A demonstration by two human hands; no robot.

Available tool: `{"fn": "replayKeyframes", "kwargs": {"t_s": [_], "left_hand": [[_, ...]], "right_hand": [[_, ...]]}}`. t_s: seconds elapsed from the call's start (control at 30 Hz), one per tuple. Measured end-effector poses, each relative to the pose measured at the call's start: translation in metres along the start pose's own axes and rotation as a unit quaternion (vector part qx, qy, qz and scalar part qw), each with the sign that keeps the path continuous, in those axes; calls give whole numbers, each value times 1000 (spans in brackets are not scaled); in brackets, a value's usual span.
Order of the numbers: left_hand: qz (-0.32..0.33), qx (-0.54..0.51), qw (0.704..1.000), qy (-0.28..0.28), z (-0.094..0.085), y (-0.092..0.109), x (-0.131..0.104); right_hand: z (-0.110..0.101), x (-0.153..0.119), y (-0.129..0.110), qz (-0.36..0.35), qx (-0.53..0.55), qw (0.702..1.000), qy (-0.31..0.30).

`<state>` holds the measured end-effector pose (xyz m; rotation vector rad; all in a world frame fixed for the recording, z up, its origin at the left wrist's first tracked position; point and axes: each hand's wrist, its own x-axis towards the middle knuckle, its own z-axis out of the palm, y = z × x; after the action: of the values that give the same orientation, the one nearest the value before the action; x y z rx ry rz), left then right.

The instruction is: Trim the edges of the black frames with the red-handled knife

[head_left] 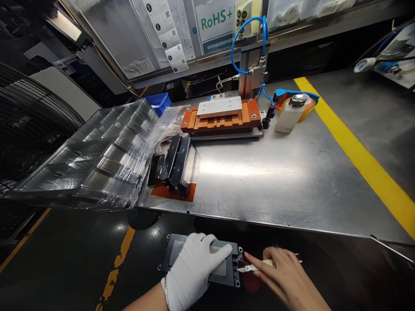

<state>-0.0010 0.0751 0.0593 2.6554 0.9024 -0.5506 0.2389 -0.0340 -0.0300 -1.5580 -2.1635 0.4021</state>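
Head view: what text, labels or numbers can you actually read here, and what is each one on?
"RoHS +": green letters on the white sign on the back wall above the orange fixture.
Blue band along that sign's bottom edge: characters too small to read.
Hanging white paper strips with round black marks and code squares: print too blurred to read.
Nothing else carries readable text.

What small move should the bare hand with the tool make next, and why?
Probably ease the small blade tool along the right edge of the dark flat panel: its tip already sits there in the right hand, while the gloved left hand presses the panel flat.
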Motion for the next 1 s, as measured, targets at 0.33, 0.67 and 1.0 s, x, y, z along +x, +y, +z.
{"fn": "replayKeyframes", "kwargs": {"t_s": [0.33,0.67,1.0], "left_hand": [[-3,12,1000,17,-1,0,-1],[31,40,998,24,-7,1,1],[111,50,992,-29,-26,-8,-1]], "right_hand": [[-4,6,1,-27,-17,999,15],[0,7,8,-39,-23,999,13],[8,12,11,-34,-5,999,-7]]}}
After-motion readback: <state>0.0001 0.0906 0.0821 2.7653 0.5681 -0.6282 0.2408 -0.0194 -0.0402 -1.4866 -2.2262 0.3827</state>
